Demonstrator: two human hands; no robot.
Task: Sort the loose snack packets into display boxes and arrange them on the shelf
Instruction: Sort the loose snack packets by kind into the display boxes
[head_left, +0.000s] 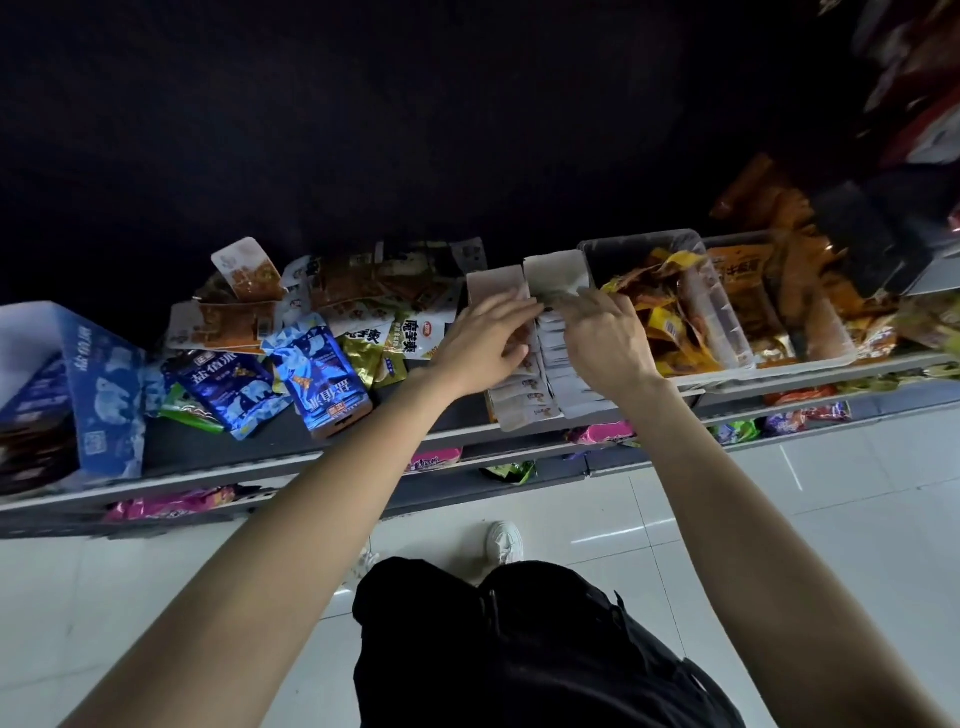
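Note:
A pale cardboard display box (556, 273) with its flaps up stands on the dark shelf (291, 441), filled with rows of small white snack packets (524, 400). My left hand (488, 340) lies over the left row, fingers stretched onto the packets. My right hand (605, 338) sits on the right row, fingertips bent at the packets near the box's back flap. Whether either hand pinches a packet is hidden. Loose packets lie in a heap to the left: brown ones (374, 288), blue ones (322, 374), a white-green one (423, 332).
A blue carton (101, 384) stands at the shelf's left end. Right of the box, a grey bin (639, 249) holds yellow and orange packets (670, 332). Pink and green packets (171, 504) show on the lower shelf. White tiled floor (779, 519) lies below.

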